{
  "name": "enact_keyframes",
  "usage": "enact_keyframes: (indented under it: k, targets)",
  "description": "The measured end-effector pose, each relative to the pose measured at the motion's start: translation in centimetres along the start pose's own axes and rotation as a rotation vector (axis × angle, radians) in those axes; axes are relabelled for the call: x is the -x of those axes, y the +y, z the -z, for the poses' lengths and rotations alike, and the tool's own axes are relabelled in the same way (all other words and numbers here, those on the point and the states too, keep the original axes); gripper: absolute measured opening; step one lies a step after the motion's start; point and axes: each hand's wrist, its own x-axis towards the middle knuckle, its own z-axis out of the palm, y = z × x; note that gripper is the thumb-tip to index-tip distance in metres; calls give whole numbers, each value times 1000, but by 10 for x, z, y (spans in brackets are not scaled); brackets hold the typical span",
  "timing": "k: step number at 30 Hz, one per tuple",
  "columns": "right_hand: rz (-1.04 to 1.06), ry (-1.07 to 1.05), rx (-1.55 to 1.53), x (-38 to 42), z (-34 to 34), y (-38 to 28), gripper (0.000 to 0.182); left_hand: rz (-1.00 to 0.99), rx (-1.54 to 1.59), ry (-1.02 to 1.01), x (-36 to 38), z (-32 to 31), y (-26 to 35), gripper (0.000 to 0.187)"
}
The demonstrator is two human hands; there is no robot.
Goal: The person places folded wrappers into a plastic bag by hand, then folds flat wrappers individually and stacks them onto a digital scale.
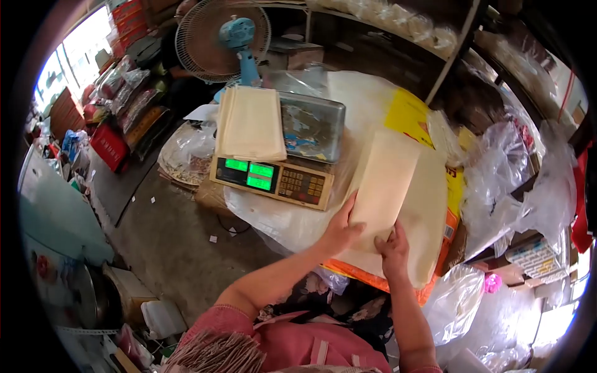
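Note:
A long stack of thin cream-coloured sheets [388,174] is in front of me over the covered table, tilted slightly to the right. My left hand [342,229] closes on its lower left edge, thumb on top and fingers along the side. At the lower right corner, my right hand [393,247] grips the same stack between thumb and curled fingers. A larger pale sheet [416,242] lies beneath it. To the left, another pile of cream sheets [250,124] rests on a digital scale [301,185] with lit green displays, covering part of its metal pan [323,127].
A blue fan [237,34] stands behind the scale. Clear plastic bags [497,161] crowd the right side, beside yellow printed sacking [407,115] under the table cover. Shelves [398,28] hold packed goods at the back. Small paper scraps lie on the floor [186,211] at left.

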Motion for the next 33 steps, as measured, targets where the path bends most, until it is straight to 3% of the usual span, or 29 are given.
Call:
enact_keyframes:
  k: [1,2,3,4,5,6,7,8,9,12,16,22,25,28,31,33]
  targets:
    - [55,-54,-36,-16,-11,-9,72,27,-53,-27,-10,12,23,76]
    - [86,-79,-36,-34,-22,-15,72,-97,-410,47,-20,33,47,67]
    - [117,-103,-37,-52,-34,-20,72,-192,-774,167,-30,54,72,59]
    - [149,-126,-38,-71,-47,-25,72,-421,-964,302,-48,84,89,54]
    - [135,-124,49,-90,-59,-32,70,-447,-1117,474,-56,106,116,55]
    - [121,-121,136,-108,-72,-37,69,-571,-1596,671,-69,142,126,57]
    - [107,-166,127,-128,-84,-37,67,-415,-1701,767,-74,166,144,60]
    - [92,-209,118,-150,-95,-33,66,-51,-1800,785,-77,173,171,59]
    - [77,-252,109,-165,-101,-26,65,188,-1801,760,-78,185,181,57]
    - [226,-115,671,-192,-110,-1,63,302,-1755,654,-76,211,184,56]
    - [411,-68,778,-152,-112,-17,63,392,-1743,565,-84,206,194,58]
    - [294,-71,737,-98,-52,-30,58,233,-1757,662,-88,217,183,54]
    - [301,-32,690,-69,-18,-33,55,312,-1731,709,-89,203,187,54]
    - [291,2,751,-40,23,-31,50,-48,-1976,730,-97,203,156,51]
    - [161,84,775,-12,66,-26,47,0,-1981,670,-96,182,148,46]
    - [58,131,787,9,86,-31,46,-185,-1926,723,-94,194,141,44]
